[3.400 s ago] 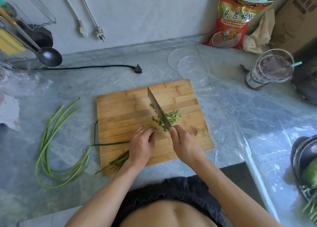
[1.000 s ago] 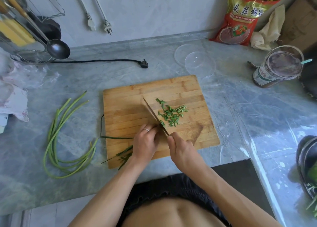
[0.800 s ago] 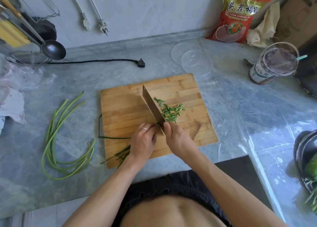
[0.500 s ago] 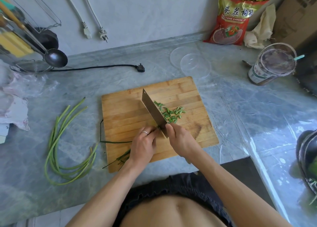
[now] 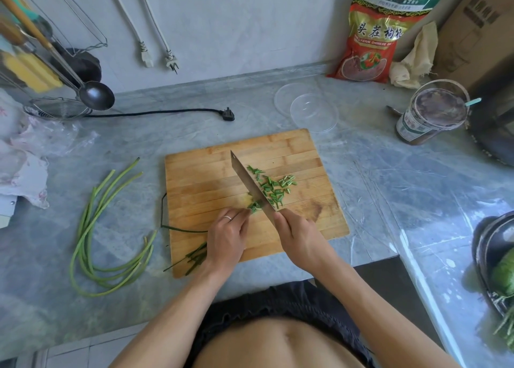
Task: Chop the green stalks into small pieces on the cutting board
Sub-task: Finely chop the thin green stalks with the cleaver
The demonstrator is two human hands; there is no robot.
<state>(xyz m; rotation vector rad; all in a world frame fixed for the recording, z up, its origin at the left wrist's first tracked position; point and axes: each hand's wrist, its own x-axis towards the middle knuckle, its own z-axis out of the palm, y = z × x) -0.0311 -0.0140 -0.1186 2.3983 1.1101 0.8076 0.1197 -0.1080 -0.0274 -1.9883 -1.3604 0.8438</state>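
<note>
Chopping is under way at the centre of the frame: the right hand (image 5: 299, 241) is wrapped round the handle of the broad steel cleaver (image 5: 251, 186), whose blade lies aslant across the rectangular bamboo cutting board (image 5: 211, 173). The left hand (image 5: 228, 235), fingers curled, bears down on the bundle of thin green stalks (image 5: 196, 256) whose uncut tails trail off the board's lower left edge, while their cut ends sit just beside the blade.

The chief risk, as I judge it, is to the left fingertips (image 5: 244, 214), which lie very near the blade's flat; if they creep forward instead of staying tucked, the next stroke could nick them. The small green cut pieces (image 5: 274, 188), heaped to the right of the blade, could scatter off the board if the cleaver sweeps them.

A loose dark strand (image 5: 183, 229) crossing the board's left edge could be dragged under the hand and cut unevenly. The board rests on smooth grey marble countertop (image 5: 375, 178), and it could slide under a hard chop. The long uncut green stalks (image 5: 97, 228) at centre left are yet to be cut.
</note>
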